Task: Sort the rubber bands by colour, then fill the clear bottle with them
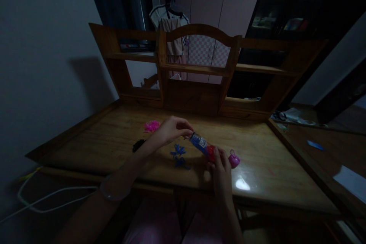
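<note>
A small clear bottle [201, 143] with a printed label shows blue and red contents; it lies tilted in my right hand [220, 163], whose fingers wrap round its red end. At the bottle's upper left end is my left hand [175, 129], thumb and fingers pinched together. What those fingertips hold, if anything, is too small to make out. Just right of my right hand, a purple cap-like piece with a loop [234, 159] lies on the table. Under the bottle and to its left are loose blue strips [178, 150].
The wooden desk [257, 141] carries a pink stringy pile [151, 126] and a black bundle [139, 145] beyond my left forearm. A wooden shelf unit [197, 70] rises along the back. A white cable [57, 190] hangs at the left edge. Papers [351, 183] lie at far right.
</note>
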The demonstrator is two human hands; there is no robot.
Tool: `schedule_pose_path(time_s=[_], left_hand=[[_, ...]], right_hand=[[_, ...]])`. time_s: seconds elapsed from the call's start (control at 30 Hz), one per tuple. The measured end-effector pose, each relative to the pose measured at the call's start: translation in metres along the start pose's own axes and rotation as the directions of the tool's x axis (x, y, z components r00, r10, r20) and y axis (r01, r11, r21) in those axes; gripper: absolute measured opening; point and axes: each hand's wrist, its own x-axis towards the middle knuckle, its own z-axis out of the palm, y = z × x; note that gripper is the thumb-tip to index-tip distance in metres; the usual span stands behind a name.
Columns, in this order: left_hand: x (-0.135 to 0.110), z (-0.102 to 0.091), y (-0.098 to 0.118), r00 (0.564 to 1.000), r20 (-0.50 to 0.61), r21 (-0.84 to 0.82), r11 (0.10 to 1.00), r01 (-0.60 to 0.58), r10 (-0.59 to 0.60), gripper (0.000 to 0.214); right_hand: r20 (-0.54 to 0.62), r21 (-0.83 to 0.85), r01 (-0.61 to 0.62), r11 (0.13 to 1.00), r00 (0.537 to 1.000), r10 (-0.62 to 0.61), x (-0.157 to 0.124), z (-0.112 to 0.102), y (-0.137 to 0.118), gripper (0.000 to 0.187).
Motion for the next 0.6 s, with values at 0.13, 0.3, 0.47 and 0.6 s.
schedule_pose_path(time_s=[0.13, 0.3, 0.47, 0.6], left_hand=[[0.002, 0.006, 0.002, 0.999, -0.030, -0.005, 0.999, -0.031, 0.031, 0.011], [0.000, 0.014, 0.008, 0.986, -0.119, 0.131, 0.986, -0.099, 0.114, 0.012], [-0.009, 0.020, 0.022, 0.970, -0.177, -0.034, 0.983, -0.178, 0.170, 0.024], [-0.017, 0.013, 0.015, 0.902, -0.365, 0.098, 0.973, -0.209, 0.231, 0.028]], right_hand=[[0.007, -0.037, 0.033, 0.999, 0.999, -0.033, 0.001, 0.000, 0.004, 0.034], [0.005, -0.119, 0.072, 0.990, 0.997, -0.072, 0.001, -0.001, 0.015, 0.036], [0.008, -0.233, 0.144, 0.962, 0.989, -0.146, 0.005, -0.006, 0.039, 0.043], [0.004, -0.222, 0.138, 0.965, 0.990, -0.141, 0.004, -0.007, 0.049, 0.048]])
